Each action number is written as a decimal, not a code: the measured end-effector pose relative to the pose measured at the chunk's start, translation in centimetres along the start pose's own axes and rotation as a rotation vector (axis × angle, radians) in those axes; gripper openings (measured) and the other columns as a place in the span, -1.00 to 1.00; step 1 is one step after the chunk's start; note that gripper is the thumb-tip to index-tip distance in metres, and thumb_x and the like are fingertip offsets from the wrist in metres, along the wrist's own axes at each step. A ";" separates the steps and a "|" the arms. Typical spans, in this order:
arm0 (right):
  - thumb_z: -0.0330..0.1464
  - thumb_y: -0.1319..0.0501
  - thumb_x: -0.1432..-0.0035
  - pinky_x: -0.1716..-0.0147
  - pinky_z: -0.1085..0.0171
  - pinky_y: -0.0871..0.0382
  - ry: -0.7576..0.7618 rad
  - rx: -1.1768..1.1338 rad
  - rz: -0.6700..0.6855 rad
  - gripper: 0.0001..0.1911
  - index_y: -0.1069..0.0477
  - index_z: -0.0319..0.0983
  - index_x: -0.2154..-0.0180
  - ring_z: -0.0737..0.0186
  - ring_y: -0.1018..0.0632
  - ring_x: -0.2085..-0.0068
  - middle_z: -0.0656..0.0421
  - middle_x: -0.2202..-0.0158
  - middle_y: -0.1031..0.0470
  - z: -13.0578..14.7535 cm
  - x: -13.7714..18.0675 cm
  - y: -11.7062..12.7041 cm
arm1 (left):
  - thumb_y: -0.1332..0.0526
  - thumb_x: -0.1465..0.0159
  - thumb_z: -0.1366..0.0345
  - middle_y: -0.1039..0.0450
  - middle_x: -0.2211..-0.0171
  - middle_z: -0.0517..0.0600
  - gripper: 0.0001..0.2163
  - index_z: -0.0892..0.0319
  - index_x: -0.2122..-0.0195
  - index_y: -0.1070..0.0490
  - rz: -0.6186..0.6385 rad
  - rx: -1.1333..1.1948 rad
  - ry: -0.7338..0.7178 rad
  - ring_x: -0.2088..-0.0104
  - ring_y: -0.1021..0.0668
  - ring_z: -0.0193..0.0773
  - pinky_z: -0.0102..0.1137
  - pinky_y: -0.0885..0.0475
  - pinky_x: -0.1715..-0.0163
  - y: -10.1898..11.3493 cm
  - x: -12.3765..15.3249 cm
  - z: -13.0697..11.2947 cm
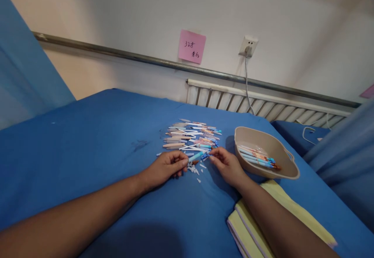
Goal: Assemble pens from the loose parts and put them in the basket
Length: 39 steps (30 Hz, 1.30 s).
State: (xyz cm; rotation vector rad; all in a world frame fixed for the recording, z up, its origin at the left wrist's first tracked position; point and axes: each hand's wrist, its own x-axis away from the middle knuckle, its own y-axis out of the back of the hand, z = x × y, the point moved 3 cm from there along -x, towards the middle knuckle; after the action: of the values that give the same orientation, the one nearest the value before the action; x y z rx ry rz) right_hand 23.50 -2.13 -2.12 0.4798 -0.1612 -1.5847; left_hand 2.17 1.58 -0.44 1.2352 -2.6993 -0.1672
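My left hand [171,164] is closed on a light-blue pen barrel [195,157], which points up and to the right. My right hand [226,165] has its thumb and fingers pinched at a small dark-blue pen part [205,156], close to the barrel's right end; whether the two touch I cannot tell. Beneath and between the hands lie several small white tips [193,168] and a brown piece. Just beyond them, pen parts [178,137] in beige, white and pastel colours lie in a loose pile on the blue sheet [122,195].
A beige bin [264,133] on the right holds several pens [257,158]. A folded yellow towel [251,227] lies partly under my right forearm. Behind the bed are a radiator [228,96], a metal rail [140,58] and a plugged-in cable [247,82]. Blue curtains hang at both sides.
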 end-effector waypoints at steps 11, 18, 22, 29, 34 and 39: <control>-0.22 -0.15 -0.13 0.41 0.35 -0.24 0.050 -0.290 -0.143 -0.77 -0.42 -0.21 0.24 0.33 -0.38 0.43 0.24 0.50 -0.38 2.6 0.6 0.7 | -0.18 -0.18 0.13 -0.39 0.50 -0.11 -0.76 0.23 0.33 -0.35 0.016 -0.023 -0.003 0.56 -0.38 -0.44 -0.51 -0.30 0.54 -0.1 0.0 -0.2; -0.23 -0.16 -0.13 0.40 0.34 -0.25 0.057 -0.270 -0.132 -0.77 -0.44 -0.20 0.23 0.32 -0.39 0.43 0.24 0.49 -0.39 2.5 0.6 0.4 | -0.19 -0.17 0.12 -0.40 0.50 -0.11 -0.76 0.22 0.34 -0.37 0.011 -0.038 0.009 0.56 -0.39 -0.43 -0.50 -0.32 0.52 -0.2 0.1 -0.3; -0.25 -0.16 -0.14 0.40 0.35 -0.25 0.077 -0.252 -0.116 -0.79 -0.46 -0.19 0.24 0.34 -0.39 0.42 0.24 0.46 -0.38 2.7 0.7 0.4 | -0.19 -0.17 0.12 -0.40 0.50 -0.11 -0.76 0.22 0.34 -0.36 0.014 -0.047 0.013 0.55 -0.40 -0.43 -0.50 -0.32 0.51 -0.3 0.1 -0.3; -0.26 -0.18 -0.13 0.38 0.34 -0.29 0.166 -0.179 -0.113 -0.81 -0.49 -0.20 0.27 0.33 -0.42 0.40 0.20 0.38 -0.39 3.0 0.7 0.3 | -0.19 -0.17 0.13 -0.37 0.52 -0.13 -0.77 0.21 0.35 -0.36 0.028 -0.056 0.008 0.53 -0.40 -0.43 -0.51 -0.32 0.49 -0.5 0.2 -0.2; -0.25 -0.18 -0.12 0.41 0.33 -0.29 0.125 -0.184 -0.073 -0.80 -0.48 -0.20 0.28 0.32 -0.43 0.42 0.18 0.38 -0.43 2.7 0.8 0.0 | -0.17 -0.18 0.14 -0.37 0.53 -0.13 -0.79 0.20 0.34 -0.36 0.043 -0.084 -0.005 0.52 -0.40 -0.42 -0.51 -0.33 0.49 -0.5 0.3 -0.3; -0.21 -0.21 -0.07 0.46 0.34 -0.30 0.065 -0.218 -0.064 -0.79 -0.48 -0.21 0.33 0.32 -0.42 0.47 0.21 0.50 -0.43 2.9 0.8 -0.2 | -0.15 -0.21 0.16 -0.38 0.52 -0.12 -0.80 0.21 0.34 -0.36 0.061 -0.090 -0.017 0.52 -0.41 -0.42 -0.50 -0.34 0.48 -0.4 0.4 -0.2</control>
State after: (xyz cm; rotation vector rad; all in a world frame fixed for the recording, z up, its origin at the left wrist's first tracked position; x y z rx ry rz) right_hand 22.17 -3.43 0.22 0.3684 0.0766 -1.6248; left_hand 2.30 0.99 -0.27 1.1302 -2.7072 -0.2892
